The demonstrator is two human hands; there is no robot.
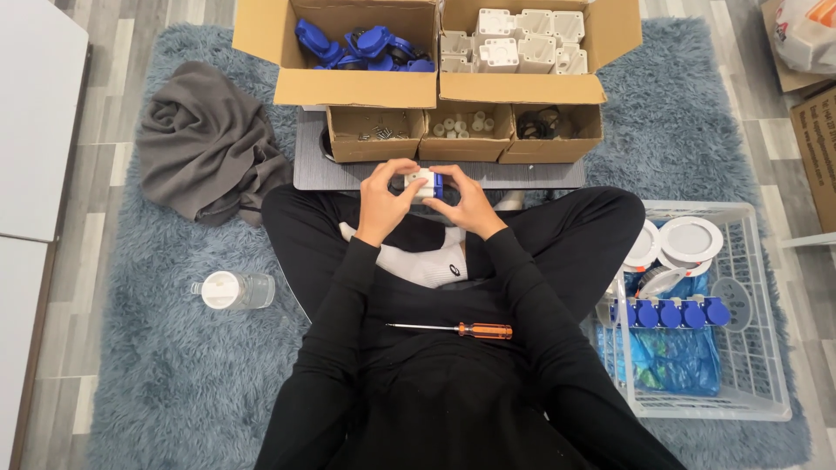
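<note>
- We hold a small white socket part with a blue cap (425, 184) just above our crossed legs, at the near edge of a low grey board (309, 170).
- Our left hand (383, 202) curls round the part's left side, fingers bent and pressed against it, thumb on top.
- Our right hand (466, 202) closes on the blue end, fingertips pinching the cap from the right; the two hands nearly touch over the part.
- Three small open cardboard boxes sit in a row on the board just beyond our hands: one with screws (376, 132), one with little white plugs (461, 125), one with black rings (542, 124).
- Behind them stand two larger cardboard boxes, the left full of blue caps (361, 45), the right full of white housings (518, 42).
- An orange-handled screwdriver (461, 330) lies across our lap, apart from both hands.
- To our right, a white wire basket (756, 365) holds a row of finished blue-capped sockets (669, 312), white round lids (690, 239) and a blue plastic bag (675, 361).
- To our left, a clear bottle with a white cap (233, 290) lies on the shaggy blue rug (157, 365), and a crumpled grey cloth (205, 144) lies farther up.
</note>
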